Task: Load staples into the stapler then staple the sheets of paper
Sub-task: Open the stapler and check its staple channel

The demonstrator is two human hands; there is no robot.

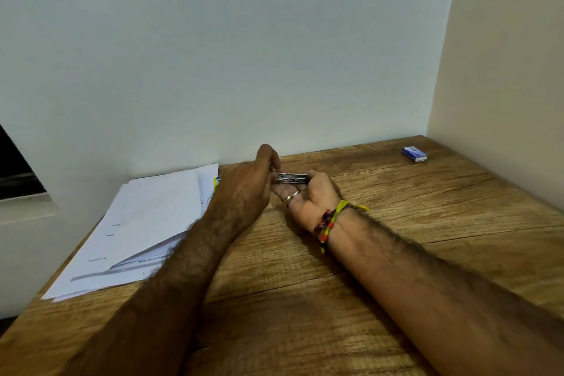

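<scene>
A small metal stapler [291, 178] is held just above the wooden table, near the back wall. My right hand [308, 196], palm up with a ring and a coloured thread wristband, grips it from below with curled fingers. My left hand [248, 189] comes from the left, and its fingertips pinch the stapler's left end. A loose stack of white paper sheets [137, 229] lies on the table to the left, partly under my left forearm. A small blue staple box [414, 153] sits at the far right of the table, apart from both hands.
The wooden table [305, 299] meets a pale wall at the back and a cream wall at the right. A yellow-green pen tip [216, 181] peeks out beside the paper stack. A dark window opening [15, 171] is at the far left.
</scene>
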